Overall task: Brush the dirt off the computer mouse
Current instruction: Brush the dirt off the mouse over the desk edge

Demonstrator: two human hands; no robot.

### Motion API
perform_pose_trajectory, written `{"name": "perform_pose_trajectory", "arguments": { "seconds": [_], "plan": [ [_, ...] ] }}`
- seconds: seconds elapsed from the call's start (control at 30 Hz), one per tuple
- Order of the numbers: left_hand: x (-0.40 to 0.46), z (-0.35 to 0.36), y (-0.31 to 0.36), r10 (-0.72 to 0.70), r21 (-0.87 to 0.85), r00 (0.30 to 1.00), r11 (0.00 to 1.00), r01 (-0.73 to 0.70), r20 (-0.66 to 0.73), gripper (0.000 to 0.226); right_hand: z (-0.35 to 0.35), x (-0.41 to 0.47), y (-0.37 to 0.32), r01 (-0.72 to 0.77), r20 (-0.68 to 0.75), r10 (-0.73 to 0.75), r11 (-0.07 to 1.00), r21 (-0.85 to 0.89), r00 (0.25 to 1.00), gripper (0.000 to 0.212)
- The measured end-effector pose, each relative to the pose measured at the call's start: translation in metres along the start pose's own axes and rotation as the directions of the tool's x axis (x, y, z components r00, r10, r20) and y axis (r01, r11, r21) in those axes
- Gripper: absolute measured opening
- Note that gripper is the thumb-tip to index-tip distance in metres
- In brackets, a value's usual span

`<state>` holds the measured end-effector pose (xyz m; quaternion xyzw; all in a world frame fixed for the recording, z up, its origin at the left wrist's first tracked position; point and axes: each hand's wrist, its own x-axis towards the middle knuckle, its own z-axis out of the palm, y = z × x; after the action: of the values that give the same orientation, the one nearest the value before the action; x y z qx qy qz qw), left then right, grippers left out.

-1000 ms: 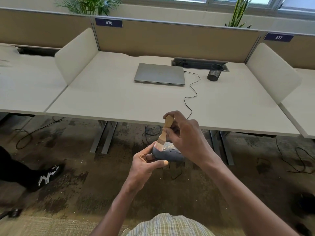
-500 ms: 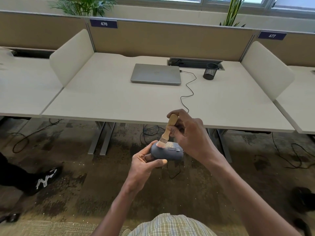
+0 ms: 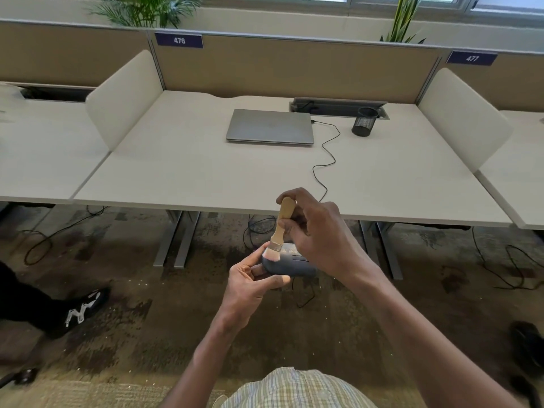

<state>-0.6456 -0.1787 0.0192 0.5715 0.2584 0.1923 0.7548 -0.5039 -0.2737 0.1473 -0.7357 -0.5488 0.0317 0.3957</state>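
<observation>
A dark grey computer mouse [image 3: 290, 265] is held in the air in front of the desk edge, over the carpet. My left hand [image 3: 250, 282] grips its near end, thumb along the side. My right hand [image 3: 319, 231] pinches the wooden handle of a small paintbrush [image 3: 279, 228]. The brush's pale bristles touch the top of the mouse at its left end. The mouse's black cable hangs below it, and its far end is hidden behind my right hand.
The white desk [image 3: 206, 172] carries a shut silver laptop [image 3: 270, 126], a black mesh pen cup [image 3: 364, 121] and a thin black cable [image 3: 326, 160]. White dividers stand on both sides. Another person's black shoe [image 3: 79, 310] is on the carpet at left.
The brush has swept along the top of the mouse, and its bristles now sit at the left end. My left hand keeps holding the mouse in about the same spot.
</observation>
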Motion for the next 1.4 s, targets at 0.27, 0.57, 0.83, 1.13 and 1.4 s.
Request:
{"name": "perform_pose_trajectory", "arguments": {
  "seconds": [0.27, 0.57, 0.83, 1.13, 1.4],
  "plan": [
    [-0.001, -0.001, -0.004, -0.009, -0.024, 1.000, 1.000, 0.009, 0.004, 0.080, 0.002, 0.018, 0.006, -0.105, -0.083, 0.100, 0.993, -0.057, 0.991, 0.038],
    [0.001, -0.001, -0.007, -0.013, -0.045, 1.000, 0.999, 0.014, 0.017, 0.087, 0.008, 0.023, -0.001, -0.104, -0.086, 0.094, 0.986, -0.131, 0.992, 0.040],
    [0.000, -0.005, -0.004, 0.006, -0.048, 1.000, 0.999, -0.006, 0.007, 0.075, 0.005, 0.023, 0.000, -0.078, -0.082, 0.069, 0.990, -0.115, 0.994, 0.038],
    [-0.005, -0.004, -0.004, 0.004, -0.073, 1.000, 0.997, -0.002, 0.027, 0.079, 0.001, 0.017, 0.011, -0.108, -0.070, 0.103, 0.992, -0.065, 0.992, 0.034],
    [-0.007, -0.004, -0.003, 0.002, -0.076, 1.000, 0.997, 0.000, 0.020, 0.076, 0.001, 0.013, 0.012, -0.110, -0.064, 0.110, 0.994, 0.006, 0.992, 0.033]
  ]
}}
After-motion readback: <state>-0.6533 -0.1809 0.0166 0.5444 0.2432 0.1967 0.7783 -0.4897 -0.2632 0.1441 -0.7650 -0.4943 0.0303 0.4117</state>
